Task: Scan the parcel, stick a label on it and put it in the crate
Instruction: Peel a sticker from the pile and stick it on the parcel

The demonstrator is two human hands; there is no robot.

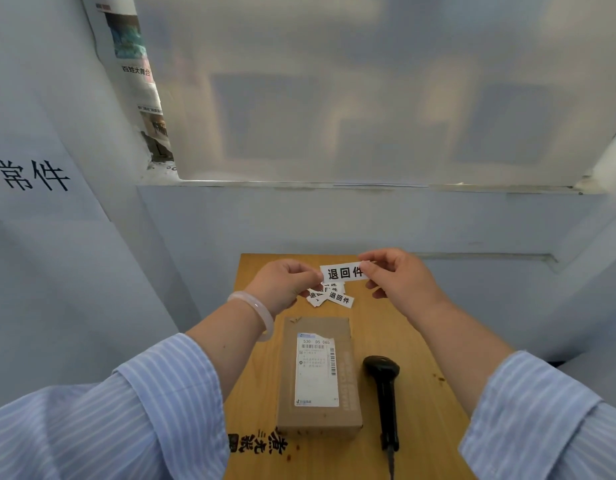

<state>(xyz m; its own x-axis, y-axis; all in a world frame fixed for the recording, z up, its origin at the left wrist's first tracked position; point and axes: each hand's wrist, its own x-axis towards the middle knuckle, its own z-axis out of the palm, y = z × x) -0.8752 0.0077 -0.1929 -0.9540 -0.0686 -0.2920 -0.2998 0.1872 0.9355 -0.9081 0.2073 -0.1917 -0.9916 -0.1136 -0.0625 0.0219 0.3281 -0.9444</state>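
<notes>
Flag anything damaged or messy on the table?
Minor only. The shipping label on the parcel is torn along its top edge. Spare labels lie in a loose, overlapping heap behind it. The scanner lies flat beside the parcel. Nothing spilled.

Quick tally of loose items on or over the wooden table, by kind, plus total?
Cardboard parcel: 1
Black barcode scanner: 1
Printed label held between the left hand and the right hand: 1
Printed labels in the pile on the table: at least 3, overlapping, so the exact number is unclear
Total: at least 6
</notes>
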